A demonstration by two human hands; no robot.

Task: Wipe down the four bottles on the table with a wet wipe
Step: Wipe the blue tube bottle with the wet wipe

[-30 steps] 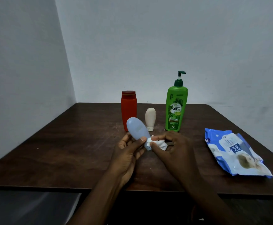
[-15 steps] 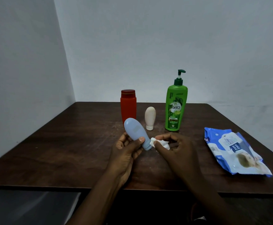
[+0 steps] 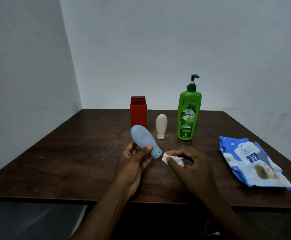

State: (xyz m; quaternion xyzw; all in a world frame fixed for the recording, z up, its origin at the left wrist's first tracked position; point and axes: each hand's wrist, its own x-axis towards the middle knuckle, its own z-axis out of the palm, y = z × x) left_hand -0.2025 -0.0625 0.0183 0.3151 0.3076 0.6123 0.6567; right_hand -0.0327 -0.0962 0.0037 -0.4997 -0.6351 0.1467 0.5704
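Near the lower centre, grips the blue bottle [image 3: 144, 140] in the left hand [image 3: 134, 163], thumb laid across its front and fingers curled behind, lifted above the table [image 3: 72, 161] rather than resting on it. Holds it tilted, rounded end up-left and cap end down-right, likely to offer the cap to the other hand. Pinches a crumpled wipe [image 3: 174, 157] between thumb and fingers of the right hand [image 3: 191, 167], just right of the cap; cannot tell whether touching. Bunched small, probably to work round the narrow cap. Judged from this: wiping of the blue one under way, at its cap end. Nothing to tell which of the others are done.

At the right of the frame, lying flat: the pack [image 3: 250, 163], blue and white, close to the right hand, presumably left there for a fresh wipe. Cannot tell whether its flap is sealed or how many wipes remain inside.

Farther back at centre, standing in a loose row, well apart from the hands: red bottle [image 3: 138, 112], lid on, at left; white bottle [image 3: 161, 125], small, resting on its cap, in the middle; green bottle [image 3: 189, 116], tall, pump on top, at right. All upright and all opaque, so no reading of fill level. Set back, probably, to leave working room in front. Behind them, only bare wall [image 3: 158, 49].
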